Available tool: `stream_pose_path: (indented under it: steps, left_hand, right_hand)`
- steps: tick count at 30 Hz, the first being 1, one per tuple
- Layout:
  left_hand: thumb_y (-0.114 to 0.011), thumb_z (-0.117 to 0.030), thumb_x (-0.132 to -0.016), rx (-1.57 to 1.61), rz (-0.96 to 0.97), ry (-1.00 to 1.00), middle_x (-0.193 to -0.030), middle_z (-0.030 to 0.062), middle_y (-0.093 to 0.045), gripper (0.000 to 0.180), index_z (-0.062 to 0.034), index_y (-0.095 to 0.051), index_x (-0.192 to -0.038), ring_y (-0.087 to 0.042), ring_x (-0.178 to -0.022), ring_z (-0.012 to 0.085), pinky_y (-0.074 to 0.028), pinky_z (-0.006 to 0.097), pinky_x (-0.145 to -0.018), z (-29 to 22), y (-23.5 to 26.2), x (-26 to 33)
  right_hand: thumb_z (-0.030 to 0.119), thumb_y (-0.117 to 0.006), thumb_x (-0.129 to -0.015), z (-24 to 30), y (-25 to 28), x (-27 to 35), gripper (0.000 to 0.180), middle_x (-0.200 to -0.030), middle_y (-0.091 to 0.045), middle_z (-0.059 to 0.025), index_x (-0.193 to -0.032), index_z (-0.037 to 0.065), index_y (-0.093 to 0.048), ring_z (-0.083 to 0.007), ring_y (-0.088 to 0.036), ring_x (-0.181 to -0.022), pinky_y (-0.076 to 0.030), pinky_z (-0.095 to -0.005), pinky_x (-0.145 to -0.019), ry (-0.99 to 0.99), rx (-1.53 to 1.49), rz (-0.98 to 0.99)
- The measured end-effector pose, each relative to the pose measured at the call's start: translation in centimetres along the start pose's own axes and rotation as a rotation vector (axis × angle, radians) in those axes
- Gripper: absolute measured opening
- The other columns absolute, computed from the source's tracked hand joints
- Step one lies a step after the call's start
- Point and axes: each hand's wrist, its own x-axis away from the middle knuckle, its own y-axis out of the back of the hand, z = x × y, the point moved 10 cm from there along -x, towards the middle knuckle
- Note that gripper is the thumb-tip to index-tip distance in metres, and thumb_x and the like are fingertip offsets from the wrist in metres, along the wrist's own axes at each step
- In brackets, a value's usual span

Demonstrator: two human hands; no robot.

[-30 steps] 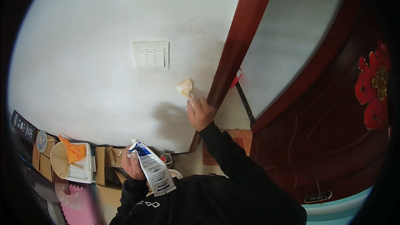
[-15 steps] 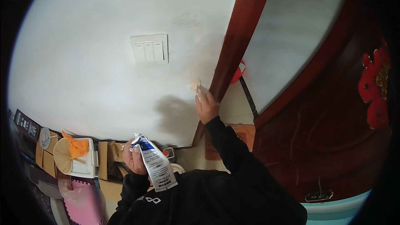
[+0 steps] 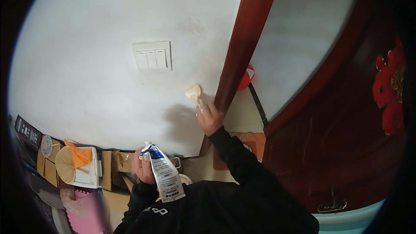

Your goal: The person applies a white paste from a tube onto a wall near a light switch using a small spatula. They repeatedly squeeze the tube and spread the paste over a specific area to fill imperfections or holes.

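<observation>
While the right arm is stretched up and forward in its black sleeve, the right hand [image 3: 209, 117] is raised against the white wall [image 3: 95, 73], with its fingers closed around a small pale yellow pad [image 3: 193, 92] that looks like a folded cloth or sponge. The pad is pressed on the wall just beside the dark red door frame [image 3: 242, 52], below and to the right of the white switch plate [image 3: 152, 56]. A grey shadow of the arm falls on the wall under the hand. The left hand [image 3: 143, 167] is kept low and close to the body, the elbow bent, and its fingers are wrapped around the top of a white and blue tube [image 3: 164, 177], which hangs down and tilts to the right. On the floor at the left are a round straw fan [image 3: 66, 163], an orange cloth [image 3: 78, 156] on a white box [image 3: 89, 177], and some cardboard boxes [image 3: 108, 169]. On the right stands the dark red door [image 3: 346, 138] with a red ornament [image 3: 390, 91].
</observation>
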Motion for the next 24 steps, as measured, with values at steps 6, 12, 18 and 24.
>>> stream_pose_path:
  steps: [6, 12, 18, 24]
  left_hand:
    - [-0.046, -0.026, -0.094, 0.209, 0.053, 0.122, -0.082, 0.0084, -0.062, 0.036, 0.0065, -0.058, -0.101, -0.056, -0.071, 0.012, -0.046, 0.025, -0.065, 1.0, -2.2, -0.1]
    - [-0.039, -0.037, -0.096, 0.453, 0.108, 0.39, -0.078, 0.0146, -0.061, 0.042, 0.0005, -0.051, -0.11, -0.059, -0.062, 0.018, -0.05, 0.027, -0.058, 1.8, -5.7, 0.9]
    - [-0.023, -0.049, -0.098, 0.782, 0.19, 0.595, -0.087, 0.0197, -0.062, 0.057, 0.0008, -0.041, -0.119, -0.06, -0.07, 0.021, -0.05, 0.031, -0.065, 0.9, -7.0, 2.7]
    - [-0.024, -0.052, -0.096, 0.764, 0.283, 0.548, -0.091, 0.0214, -0.061, 0.059, -0.0015, -0.038, -0.124, -0.061, -0.071, 0.0224, -0.051, 0.03, -0.065, -2.1, -7.1, 2.7]
  right_hand:
    - [0.003, -0.065, -0.079, 4.1, 1.4, -12.0, 0.033, -0.082, -0.056, -0.0115, -0.112, 0.002, -0.06, -0.0278, -0.06, -0.068, -0.048, -0.0348, -0.055, 0.017, -0.009, -0.123]
    - [0.008, -0.067, -0.077, 1.5, -0.3, -2.1, 0.033, -0.075, -0.051, -0.0096, -0.109, 0.004, -0.062, -0.0257, -0.057, -0.06, -0.047, -0.0352, -0.048, -0.035, 0.065, 0.035]
    - [0.007, -0.065, -0.079, 4.5, 3.2, -8.4, 0.031, -0.076, -0.053, -0.0097, -0.11, 0.004, -0.062, -0.0254, -0.058, -0.059, -0.046, -0.0338, -0.048, 0.018, -0.054, -0.111]
    - [0.004, -0.064, -0.08, 4.6, 3.4, -13.8, 0.032, -0.081, -0.056, -0.0123, -0.112, 0.001, -0.06, -0.0284, -0.059, -0.067, -0.048, -0.0339, -0.054, 0.032, 0.049, -0.16]
